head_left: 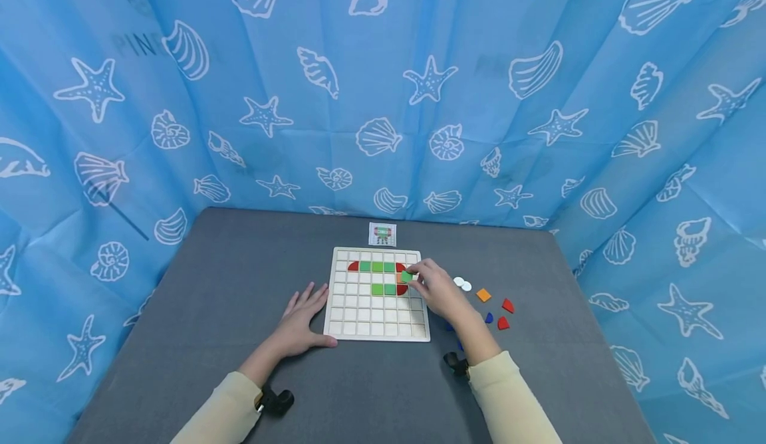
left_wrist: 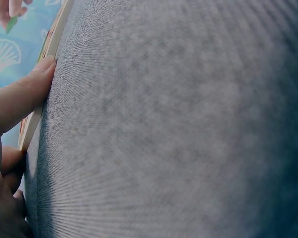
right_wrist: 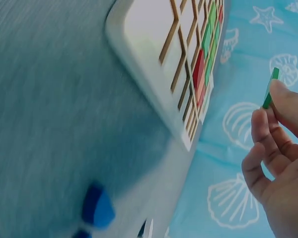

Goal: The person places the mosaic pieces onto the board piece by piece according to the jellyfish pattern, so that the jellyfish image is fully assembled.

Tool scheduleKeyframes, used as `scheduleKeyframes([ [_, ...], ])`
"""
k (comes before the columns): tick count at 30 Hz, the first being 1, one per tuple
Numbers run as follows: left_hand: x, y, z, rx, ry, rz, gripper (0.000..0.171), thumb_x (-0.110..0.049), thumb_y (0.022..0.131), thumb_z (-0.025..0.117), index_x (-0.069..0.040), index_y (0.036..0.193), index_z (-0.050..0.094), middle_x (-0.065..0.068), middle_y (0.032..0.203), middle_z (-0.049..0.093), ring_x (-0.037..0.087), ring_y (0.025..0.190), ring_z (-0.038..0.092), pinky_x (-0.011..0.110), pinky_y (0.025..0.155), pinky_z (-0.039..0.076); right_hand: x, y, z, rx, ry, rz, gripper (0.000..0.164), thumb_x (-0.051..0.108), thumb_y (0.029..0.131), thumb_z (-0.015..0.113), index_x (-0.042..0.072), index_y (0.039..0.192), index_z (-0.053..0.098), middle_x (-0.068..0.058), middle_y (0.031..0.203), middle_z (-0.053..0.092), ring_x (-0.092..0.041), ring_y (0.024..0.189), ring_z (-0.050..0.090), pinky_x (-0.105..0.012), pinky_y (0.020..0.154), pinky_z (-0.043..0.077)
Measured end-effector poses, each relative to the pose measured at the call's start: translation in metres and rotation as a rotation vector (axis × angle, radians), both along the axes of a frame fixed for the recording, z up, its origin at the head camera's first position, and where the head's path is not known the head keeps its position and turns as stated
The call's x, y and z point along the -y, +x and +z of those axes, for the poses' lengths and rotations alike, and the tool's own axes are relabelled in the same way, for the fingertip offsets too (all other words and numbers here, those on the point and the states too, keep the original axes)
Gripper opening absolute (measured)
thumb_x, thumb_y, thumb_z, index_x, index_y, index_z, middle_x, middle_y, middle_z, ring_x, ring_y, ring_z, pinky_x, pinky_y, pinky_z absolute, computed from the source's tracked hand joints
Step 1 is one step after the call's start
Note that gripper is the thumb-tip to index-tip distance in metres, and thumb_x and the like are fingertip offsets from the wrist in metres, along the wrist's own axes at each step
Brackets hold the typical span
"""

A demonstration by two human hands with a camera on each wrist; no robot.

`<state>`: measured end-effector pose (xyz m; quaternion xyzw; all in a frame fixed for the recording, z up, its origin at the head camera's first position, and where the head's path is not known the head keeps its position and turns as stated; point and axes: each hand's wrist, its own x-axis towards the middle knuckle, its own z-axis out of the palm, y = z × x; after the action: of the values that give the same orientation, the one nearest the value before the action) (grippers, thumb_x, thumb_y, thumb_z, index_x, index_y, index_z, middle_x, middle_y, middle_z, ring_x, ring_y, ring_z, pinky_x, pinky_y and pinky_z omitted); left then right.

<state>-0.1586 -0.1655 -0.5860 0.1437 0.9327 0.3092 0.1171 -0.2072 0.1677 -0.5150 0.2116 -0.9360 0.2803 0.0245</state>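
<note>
A white grid board [head_left: 352, 316] lies on the grey table. It bears an upper row of green square tiles [head_left: 377, 266] with a red rounded piece at either end, and a lower row of two green tiles with a red piece [head_left: 401, 290]. My left hand [head_left: 296, 328] rests at the board's left side, fingers spread, thumb against its near left corner. Over the board's right part, my right hand [head_left: 439, 291] pinches a green square tile [right_wrist: 271, 89] between thumb and fingers, raised off the board. An orange tile [head_left: 399, 277] shows partly beneath it.
Behind the board lies a small picture card [head_left: 382, 234]. To the right are white round pieces [head_left: 467, 286], an orange square [head_left: 483, 295], red pieces [head_left: 503, 323] and blue pieces [head_left: 489, 318], some partly behind my right forearm. A blue shell-print curtain [head_left: 377, 138] surrounds the table.
</note>
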Motion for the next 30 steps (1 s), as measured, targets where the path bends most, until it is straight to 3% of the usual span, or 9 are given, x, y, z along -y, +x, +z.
scheduleKeyframes([
  [14, 0.0, 0.0, -0.001, -0.001, -0.003, -0.004, 0.121, -0.068, 0.069, 0.081, -0.016, 0.162, 0.024, 0.001, 0.169, 0.019, 0.03, 0.158, 0.002, 0.056, 0.125, 0.0, 0.041, -0.005, -0.009, -0.044, 0.102, 0.045, 0.024, 0.021, 0.096, 0.071, 0.01, 0.117, 0.071, -0.004, 0.104, 0.066, -0.013, 0.082, 0.06, -0.037, 0.075, 0.053],
  [30, 0.001, 0.0, -0.002, -0.001, -0.001, -0.017, 0.121, -0.072, 0.069, 0.078, -0.016, 0.162, 0.024, 0.002, 0.169, 0.02, 0.031, 0.158, 0.003, 0.056, 0.125, 0.001, 0.075, -0.012, -0.021, -0.017, 0.218, 0.097, 0.024, 0.027, 0.095, 0.072, 0.015, 0.115, 0.073, 0.0, 0.109, 0.068, -0.016, 0.098, 0.067, -0.036, 0.085, 0.056],
])
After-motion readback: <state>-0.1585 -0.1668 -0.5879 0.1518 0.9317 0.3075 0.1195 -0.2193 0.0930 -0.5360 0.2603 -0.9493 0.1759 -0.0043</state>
